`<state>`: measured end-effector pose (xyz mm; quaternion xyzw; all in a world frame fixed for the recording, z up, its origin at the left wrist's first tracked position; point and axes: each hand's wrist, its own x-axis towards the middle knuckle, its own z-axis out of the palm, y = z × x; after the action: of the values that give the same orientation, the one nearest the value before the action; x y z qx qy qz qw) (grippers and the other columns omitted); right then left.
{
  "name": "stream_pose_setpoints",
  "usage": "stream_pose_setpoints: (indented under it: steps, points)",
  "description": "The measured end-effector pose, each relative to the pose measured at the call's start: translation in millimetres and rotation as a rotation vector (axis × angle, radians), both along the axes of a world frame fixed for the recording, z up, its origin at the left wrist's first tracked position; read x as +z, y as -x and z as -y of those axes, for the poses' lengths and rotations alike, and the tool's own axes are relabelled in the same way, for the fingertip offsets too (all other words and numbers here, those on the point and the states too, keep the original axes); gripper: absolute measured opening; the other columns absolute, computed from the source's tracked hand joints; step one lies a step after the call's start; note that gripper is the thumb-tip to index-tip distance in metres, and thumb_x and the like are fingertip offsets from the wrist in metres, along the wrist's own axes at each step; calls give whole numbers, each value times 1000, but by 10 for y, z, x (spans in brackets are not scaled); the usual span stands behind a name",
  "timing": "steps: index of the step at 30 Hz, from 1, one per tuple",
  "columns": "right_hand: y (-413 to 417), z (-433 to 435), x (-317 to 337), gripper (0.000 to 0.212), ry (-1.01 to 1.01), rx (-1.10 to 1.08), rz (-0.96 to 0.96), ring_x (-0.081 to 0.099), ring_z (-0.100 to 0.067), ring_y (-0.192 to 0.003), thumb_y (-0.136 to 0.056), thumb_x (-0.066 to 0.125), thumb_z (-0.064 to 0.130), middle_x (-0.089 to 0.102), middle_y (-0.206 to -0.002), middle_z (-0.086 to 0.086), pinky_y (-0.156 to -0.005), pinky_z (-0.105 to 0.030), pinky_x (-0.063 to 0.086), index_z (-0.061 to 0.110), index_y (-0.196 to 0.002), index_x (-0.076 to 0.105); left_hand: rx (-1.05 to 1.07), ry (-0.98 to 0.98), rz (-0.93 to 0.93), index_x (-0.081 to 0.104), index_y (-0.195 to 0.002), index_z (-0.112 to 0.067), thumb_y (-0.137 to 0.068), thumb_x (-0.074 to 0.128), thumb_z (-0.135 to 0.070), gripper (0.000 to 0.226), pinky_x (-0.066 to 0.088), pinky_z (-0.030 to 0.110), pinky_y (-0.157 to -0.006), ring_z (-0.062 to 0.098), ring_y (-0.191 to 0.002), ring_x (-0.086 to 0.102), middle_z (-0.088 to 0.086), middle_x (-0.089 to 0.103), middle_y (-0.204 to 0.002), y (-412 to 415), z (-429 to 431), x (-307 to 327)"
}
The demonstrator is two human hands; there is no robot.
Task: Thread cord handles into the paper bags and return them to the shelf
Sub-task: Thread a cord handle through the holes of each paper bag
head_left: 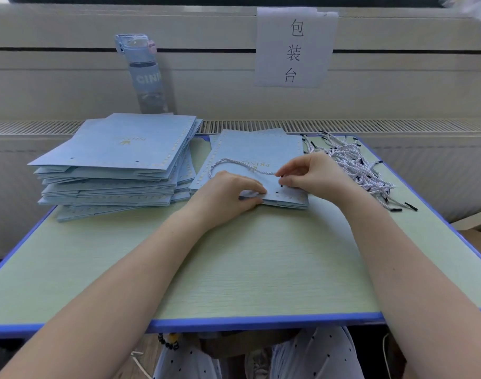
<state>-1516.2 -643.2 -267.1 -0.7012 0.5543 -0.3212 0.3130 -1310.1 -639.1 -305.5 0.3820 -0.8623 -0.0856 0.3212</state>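
A flat light-blue paper bag (250,151) lies on top of a small pile in the middle of the table. My left hand (228,190) pinches the bag's near edge beside its punched holes. My right hand (307,173) pinches the black-tipped end of a white twisted cord (234,162) just above a hole. The cord loops across the bag toward the left. A bundle of loose cords (354,168) with black tips lies to the right of the bag.
A tall stack of flat blue bags (119,165) fills the left back of the green table (247,269), which has a blue rim. A clear water bottle (146,75) stands behind the stack. A paper sign (294,47) hangs on the wall.
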Motion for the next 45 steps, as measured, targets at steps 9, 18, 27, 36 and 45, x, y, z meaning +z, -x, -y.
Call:
stream_pose_setpoints:
  steps: [9, 18, 27, 36, 45]
  points:
    - [-19, 12, -23, 6, 48, 37, -165, 55, 14, -58, -79, 73, 11, 65, -69, 13, -56, 1, 36, 16, -83, 74, 37, 25, -52, 77, -93, -19, -84, 70, -25, 13, 52, 30, -82, 4, -88, 66, -7, 74, -93, -4, 1, -11]
    - [-57, -27, -9, 9, 201, 140, -314, 59, -8, -81, -81, 69, 7, 67, -81, 4, -71, -3, 38, 14, -81, 75, 50, 39, -60, 77, -93, -18, -84, 69, -24, 13, 52, 27, -81, 5, -86, 67, -5, 74, -92, 1, -19, 3]
    - [41, -46, 88, 15, 176, 123, -257, 57, 12, -77, -90, 59, 17, 67, -83, 14, -67, 2, 36, 15, -94, 73, 128, 58, -170, 74, -88, -14, -87, 60, -30, 22, 49, 31, -74, 8, -75, 63, -6, 72, -82, 35, -48, 74]
    - [14, -85, 100, 10, 130, 166, -201, 56, 16, -72, -87, 65, 25, 66, -75, 22, -65, 0, 37, 27, -79, 72, 265, 89, -241, 73, -87, -14, -85, 60, -34, 23, 53, 38, -67, 17, -71, 66, -3, 72, -77, 58, -53, 43]
    - [-49, -67, 56, 15, 220, 133, -191, 53, 9, -60, -89, 62, 21, 63, -67, 14, -57, -6, 36, 12, -88, 73, 285, 121, -242, 73, -87, -14, -84, 59, -34, 25, 53, 39, -64, 18, -70, 67, -1, 72, -75, 36, -54, 64]
